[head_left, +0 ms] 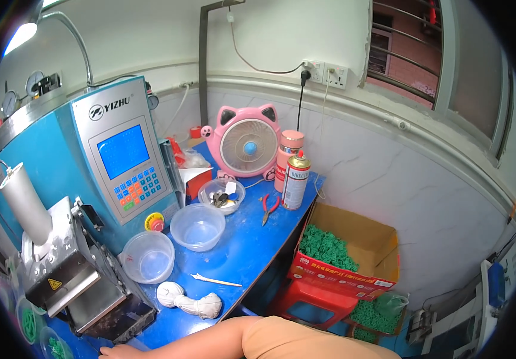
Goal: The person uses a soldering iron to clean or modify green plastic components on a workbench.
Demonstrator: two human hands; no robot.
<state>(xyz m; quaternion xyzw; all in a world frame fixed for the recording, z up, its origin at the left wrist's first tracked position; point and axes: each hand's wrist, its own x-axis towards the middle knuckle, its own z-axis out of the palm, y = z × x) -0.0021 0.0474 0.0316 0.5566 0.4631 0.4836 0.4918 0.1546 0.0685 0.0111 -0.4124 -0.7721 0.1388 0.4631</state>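
Right hand (119, 352): at the lower edge, below a bare forearm and beige sleeve (306, 338), largely cut off; open or closed cannot be told; left hand, out of view. Clamp unit (69, 272), steel and black: mounted before a teal bench machine (54, 140) with screen and keypad; nearest the right hand, its front presumably facing out for access. Green pieces (29, 325), in clear tubs (44, 342) beside the clamp unit's foot, likely for short reach. Counter (237, 248), blue, bearing: two clear bowls (198, 230); knotted white cloth pouch (204, 305), probably tied to keep a filling in; thin stick (217, 280), just beyond it; bowl of small items (203, 196); red-handled pliers (270, 209); spray can (295, 185) and pink bottle (291, 143), upright at the rear; cat-eared pink fan (249, 128), facing the working side, presumably for cooling. Cardboard box (329, 275), holding more green pieces, apparently raised on a red plastic stool (344, 304) beside the counter, perhaps for easier reach
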